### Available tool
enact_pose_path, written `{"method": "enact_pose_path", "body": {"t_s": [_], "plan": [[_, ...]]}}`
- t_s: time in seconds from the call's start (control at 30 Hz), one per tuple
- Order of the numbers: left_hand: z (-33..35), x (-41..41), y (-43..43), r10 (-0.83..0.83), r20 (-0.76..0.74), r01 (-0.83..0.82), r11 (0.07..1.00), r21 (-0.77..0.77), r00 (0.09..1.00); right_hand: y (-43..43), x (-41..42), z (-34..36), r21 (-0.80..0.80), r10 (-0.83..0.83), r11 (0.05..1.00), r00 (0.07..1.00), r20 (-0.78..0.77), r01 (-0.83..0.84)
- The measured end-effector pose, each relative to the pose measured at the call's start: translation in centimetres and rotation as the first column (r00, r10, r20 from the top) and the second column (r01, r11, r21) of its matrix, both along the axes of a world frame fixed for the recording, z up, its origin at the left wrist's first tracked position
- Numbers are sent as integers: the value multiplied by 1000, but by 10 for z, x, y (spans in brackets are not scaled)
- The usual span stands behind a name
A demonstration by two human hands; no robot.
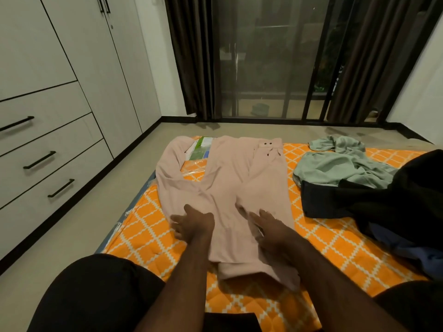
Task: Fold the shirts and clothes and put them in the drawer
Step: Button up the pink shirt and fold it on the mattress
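One pink garment (225, 188), two hands (230, 226)

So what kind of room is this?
Probably a bedroom: an orange patterned mattress on the floor, a built-in wardrobe with drawers, and curtained glass doors.

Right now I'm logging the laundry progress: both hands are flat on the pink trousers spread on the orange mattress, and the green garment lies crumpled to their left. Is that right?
One thing is wrong: the green garment lies crumpled to the right of the pink trousers, not the left. The head view shows it. The rest holds: the left hand and right hand lie flat on the trousers, spread on the orange mattress.
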State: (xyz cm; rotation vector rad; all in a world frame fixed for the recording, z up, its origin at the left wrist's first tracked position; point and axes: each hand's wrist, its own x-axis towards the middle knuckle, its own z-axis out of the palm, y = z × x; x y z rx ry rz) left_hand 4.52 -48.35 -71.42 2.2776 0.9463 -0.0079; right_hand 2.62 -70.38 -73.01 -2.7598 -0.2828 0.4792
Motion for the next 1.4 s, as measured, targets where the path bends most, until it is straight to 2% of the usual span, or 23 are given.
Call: {"method": "enact_pose_path", "body": {"t_s": [0.1,0.23,0.37,0.43,0.5,0.57,0.63,0.73,0.83,0.9,1.07,1.17,1.27,1.4], "plan": [[1,-4,6,112,-15,-113,991,-65,994,7,-11,5,-5,29,1000,999,22,-29],[3,-8,11,217,-41,-221,963,-153,975,21,-8,4,-52,89,995,983,158,-82],[1,-10,20,342,34,-310,887,-341,939,39,-13,-4,-121,101,990,960,260,-72],[-6,-5,28,374,77,-288,814,-505,924,40,-18,-9,-145,106,987,970,218,-75],[-11,-2,32,402,98,-236,698,-676,910,37,-21,-16,-187,119,978,986,114,-96],[-11,-1,28,396,137,-112,544,-832,908,33,-22,-18,-202,122,973,991,47,-111],[-13,2,19,333,183,23,432,-902,925,33,-25,-15,-206,128,971,992,22,-121],[-4,0,8,262,272,182,321,-929,926,33,-30,-10,-229,136,964,991,1,-132],[6,-1,2,261,382,308,283,-908,886,34,-33,-11,-241,142,961,990,-3,-139],[12,-3,-2,242,396,344,228,-911,886,35,-32,-12,-235,141,962,990,-7,-139],[26,-14,-17,156,317,308,76,-948,936,37,-31,-11,-232,130,964,991,-24,-132],[34,-20,-35,-7,283,283,32,-959,959,36,-18,-10,-183,129,973,989,-72,-140],[30,-27,-58,-134,249,256,34,-966,959,29,-5,7,17,71,997,975,-212,-69],[15,-29,-70,-116,280,284,13,-959,953,-6,-4,29,88,-51,995,998,-43,54]]}}
